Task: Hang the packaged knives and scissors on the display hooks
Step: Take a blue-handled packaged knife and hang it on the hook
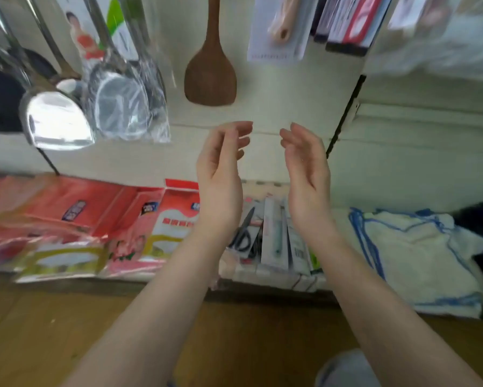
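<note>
My left hand (223, 169) and my right hand (304, 169) are both raised in front of the white display wall, palms facing each other, fingers apart and empty. Below them on the low shelf lies a pile of packaged items: black-handled scissors (244, 233) on a card and several long white knife packages (275, 236). Up at the top right, packaged knives (279, 26) and a red and dark package (352, 23) hang on the wall. The hooks themselves are out of sight.
Steel spatulas (58, 118) and bagged ladles (125, 107) hang at the left, a wooden spatula (210, 71) in the middle. Red and pink packets (100, 219) lie on the shelf's left, a white cloth with blue trim (419, 255) at the right. Wooden floor (67, 331) below.
</note>
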Tool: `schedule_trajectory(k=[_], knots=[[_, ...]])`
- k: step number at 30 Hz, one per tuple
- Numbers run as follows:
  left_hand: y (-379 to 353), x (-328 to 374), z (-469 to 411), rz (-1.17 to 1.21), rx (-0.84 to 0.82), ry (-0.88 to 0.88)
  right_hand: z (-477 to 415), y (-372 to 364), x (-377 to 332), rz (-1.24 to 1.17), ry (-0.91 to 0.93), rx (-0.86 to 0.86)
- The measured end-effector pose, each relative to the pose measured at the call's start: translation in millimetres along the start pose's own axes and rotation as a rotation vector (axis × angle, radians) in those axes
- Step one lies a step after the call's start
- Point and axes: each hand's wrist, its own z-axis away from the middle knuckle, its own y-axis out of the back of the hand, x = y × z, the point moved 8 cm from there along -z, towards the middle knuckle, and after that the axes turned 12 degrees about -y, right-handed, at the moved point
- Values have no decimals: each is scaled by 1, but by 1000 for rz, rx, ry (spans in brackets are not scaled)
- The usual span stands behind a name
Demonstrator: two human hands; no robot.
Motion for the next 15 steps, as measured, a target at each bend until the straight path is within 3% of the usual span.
schedule_trajectory(k=[4,15], knots=[[24,-44,29,-84,0,123,9,8,63,123,-139,32],[26,-95,57,-122,-71,255,14,34,175,355,-503,110]])
